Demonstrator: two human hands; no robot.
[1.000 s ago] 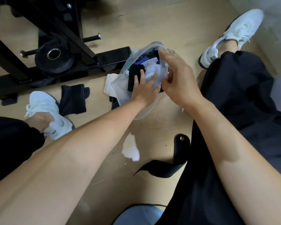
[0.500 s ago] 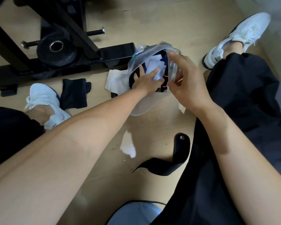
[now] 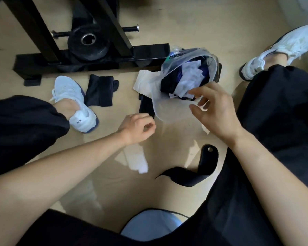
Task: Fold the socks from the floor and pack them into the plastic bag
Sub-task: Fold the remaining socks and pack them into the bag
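My left hand (image 3: 137, 126) has left the clear plastic bag (image 3: 169, 110) ahead, fingers loose and empty; my right hand (image 3: 215, 110) is released too. Unheld, the stuffed bag could spill its black and white socks (image 3: 188, 80).

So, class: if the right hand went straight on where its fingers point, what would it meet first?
The right hand would probably meet the plastic bag at its near rim, then the socks inside; depth is unclear.
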